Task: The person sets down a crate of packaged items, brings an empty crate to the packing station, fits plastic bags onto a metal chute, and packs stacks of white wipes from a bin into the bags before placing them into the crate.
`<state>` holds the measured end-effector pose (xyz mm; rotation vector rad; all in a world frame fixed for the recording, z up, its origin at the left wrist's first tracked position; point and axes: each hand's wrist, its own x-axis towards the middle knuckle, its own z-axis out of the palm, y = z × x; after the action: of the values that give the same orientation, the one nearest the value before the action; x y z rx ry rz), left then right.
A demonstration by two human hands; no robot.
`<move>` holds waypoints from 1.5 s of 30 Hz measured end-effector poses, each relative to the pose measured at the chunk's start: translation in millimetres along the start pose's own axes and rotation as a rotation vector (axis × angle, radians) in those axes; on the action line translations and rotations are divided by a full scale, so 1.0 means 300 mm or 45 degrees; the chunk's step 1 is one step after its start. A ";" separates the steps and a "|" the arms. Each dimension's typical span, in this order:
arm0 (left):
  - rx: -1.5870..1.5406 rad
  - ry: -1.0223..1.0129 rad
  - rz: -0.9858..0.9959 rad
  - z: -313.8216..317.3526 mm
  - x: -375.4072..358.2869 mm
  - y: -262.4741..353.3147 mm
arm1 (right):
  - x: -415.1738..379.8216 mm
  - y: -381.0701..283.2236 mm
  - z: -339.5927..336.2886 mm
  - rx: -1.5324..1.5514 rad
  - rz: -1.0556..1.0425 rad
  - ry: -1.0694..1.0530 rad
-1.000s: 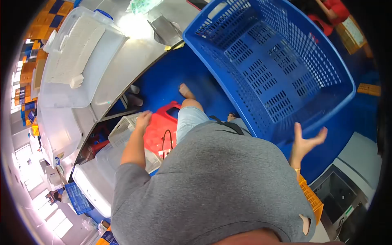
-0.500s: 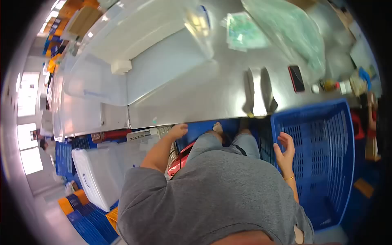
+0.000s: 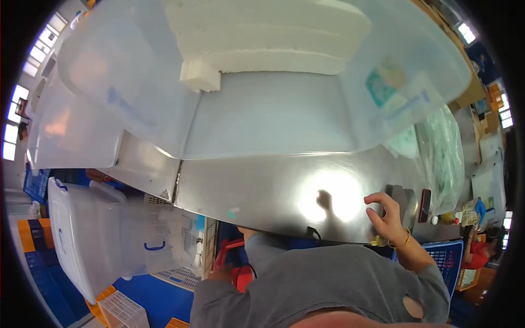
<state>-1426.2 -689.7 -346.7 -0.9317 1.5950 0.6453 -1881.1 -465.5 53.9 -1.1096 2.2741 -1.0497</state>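
At the near right edge of the shiny steel counter (image 3: 262, 191), the right hand (image 3: 386, 216) is hovering, fingers (image 3: 377, 198) loosely curled, empty, beside a grey metal scoop (image 3: 403, 201); better reaching squarely. Left hand is hidden below.

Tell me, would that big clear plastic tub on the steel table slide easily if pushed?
Probably: the clear tub sits on a smooth, shiny steel table. It looks light, holding only white foam blocks. Its thin translucent walls may flex.
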 end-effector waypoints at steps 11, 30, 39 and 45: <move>-0.160 -0.019 0.144 -0.100 0.101 -0.032 | 0.234 -0.292 0.129 -0.188 0.041 -0.092; 0.070 -0.096 0.363 -0.927 -0.618 -0.050 | -0.305 0.137 -0.090 -0.088 -0.334 0.807; 0.251 0.401 1.475 -0.922 -1.152 1.337 | -0.206 0.614 -0.542 0.085 0.459 1.038; 0.348 0.592 1.360 -0.917 -0.951 1.936 | -0.124 0.921 -0.655 -0.003 0.370 0.782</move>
<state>-2044.0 -535.0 -48.5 0.0704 2.5211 0.9186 -2117.9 -235.7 -32.3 -0.4578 2.7836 -1.3989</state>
